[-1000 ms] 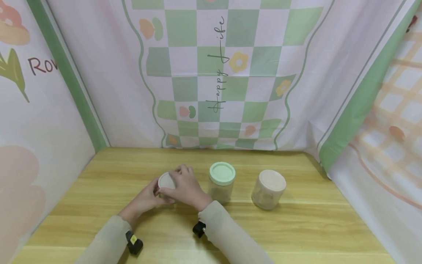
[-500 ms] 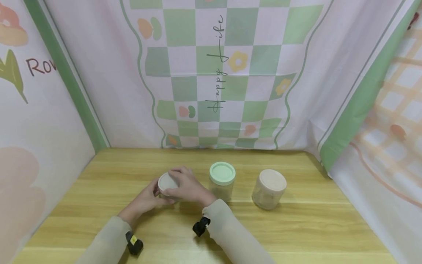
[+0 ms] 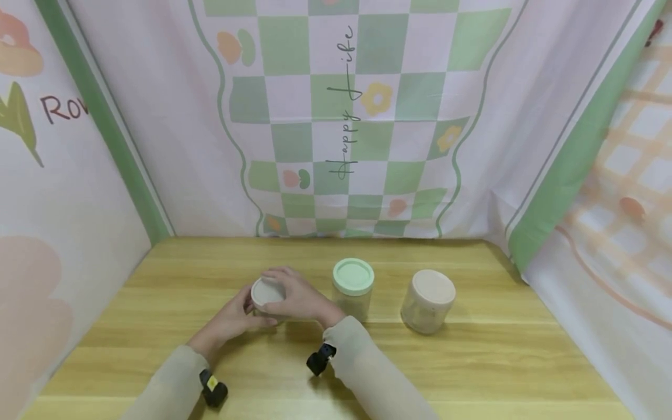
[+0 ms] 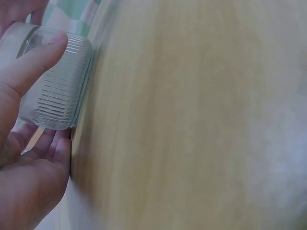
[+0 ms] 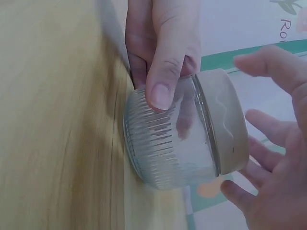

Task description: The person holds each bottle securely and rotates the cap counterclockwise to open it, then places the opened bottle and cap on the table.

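Note:
A ribbed clear glass jar (image 5: pixel 192 148) with a pale screw lid (image 3: pixel 266 293) stands upright on the table, left of the other jars. My left hand (image 3: pixel 231 319) grips its glass body, thumb on the near side and fingers round the far side. Over the lid is my right hand (image 3: pixel 301 298). The right wrist view shows its fingers spread and loosely bent about the lid, with the thumb apart from the rim. Whether a fingertip touches the lid is hard to tell. The lid sits on the jar's mouth.
To the right stand a taller jar with a mint-green lid (image 3: pixel 354 276) and a clear jar with a pale beige lid (image 3: pixel 433 286). The wooden table (image 3: pixel 472 373) ends at a patterned curtain (image 3: pixel 341 134) behind, with cloth walls on both sides.
My right hand has turned slightly about the lid, its wrist shifting right and its fingers loosening, so more of the lid shows. The left hand and the jars have stayed in place.

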Tool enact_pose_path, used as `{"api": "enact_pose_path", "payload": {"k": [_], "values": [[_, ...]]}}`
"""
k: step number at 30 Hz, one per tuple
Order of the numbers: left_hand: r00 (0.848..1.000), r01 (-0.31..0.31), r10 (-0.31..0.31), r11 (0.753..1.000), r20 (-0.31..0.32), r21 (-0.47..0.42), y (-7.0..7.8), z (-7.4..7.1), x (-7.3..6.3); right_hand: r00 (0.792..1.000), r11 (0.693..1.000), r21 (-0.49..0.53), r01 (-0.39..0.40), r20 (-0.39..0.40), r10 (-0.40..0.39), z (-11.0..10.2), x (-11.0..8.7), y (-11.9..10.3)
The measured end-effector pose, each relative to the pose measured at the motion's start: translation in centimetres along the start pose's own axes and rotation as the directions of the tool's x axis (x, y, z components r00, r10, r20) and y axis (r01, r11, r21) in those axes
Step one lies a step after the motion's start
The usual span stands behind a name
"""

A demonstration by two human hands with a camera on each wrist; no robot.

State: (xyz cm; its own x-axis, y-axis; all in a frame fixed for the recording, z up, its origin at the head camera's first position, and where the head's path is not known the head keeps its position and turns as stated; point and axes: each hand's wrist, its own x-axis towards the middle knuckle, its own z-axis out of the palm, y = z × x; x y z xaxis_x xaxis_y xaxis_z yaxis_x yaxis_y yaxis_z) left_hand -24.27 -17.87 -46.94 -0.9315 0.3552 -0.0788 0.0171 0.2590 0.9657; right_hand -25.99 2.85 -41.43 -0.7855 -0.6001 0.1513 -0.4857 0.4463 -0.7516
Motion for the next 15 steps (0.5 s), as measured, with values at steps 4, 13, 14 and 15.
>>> {"api": "enact_pose_path", "payload": {"k": [4,13,14,15], "values": [[1.000,-0.001,0.001,1.000,0.003,0.007,0.2,0.0,-0.1,0.998,1.000,-0.011,0.008,-0.064,-0.009,0.4,0.0,-0.4],[0.999,0.041,-0.040,0.999,-0.031,0.036,0.4,0.0,-0.3,0.961,0.941,-0.323,-0.100,-0.276,0.007,1.8,-0.5,-2.9],[0.999,0.038,-0.037,0.999,-0.027,0.036,0.4,0.0,-0.3,0.958,0.927,-0.361,-0.105,-0.286,-0.002,1.8,-0.6,-3.0],[0.999,0.036,-0.035,0.999,-0.024,0.039,0.3,0.0,-0.3,0.957,0.910,-0.398,-0.114,-0.291,-0.007,2.0,-0.5,-3.1]]}}
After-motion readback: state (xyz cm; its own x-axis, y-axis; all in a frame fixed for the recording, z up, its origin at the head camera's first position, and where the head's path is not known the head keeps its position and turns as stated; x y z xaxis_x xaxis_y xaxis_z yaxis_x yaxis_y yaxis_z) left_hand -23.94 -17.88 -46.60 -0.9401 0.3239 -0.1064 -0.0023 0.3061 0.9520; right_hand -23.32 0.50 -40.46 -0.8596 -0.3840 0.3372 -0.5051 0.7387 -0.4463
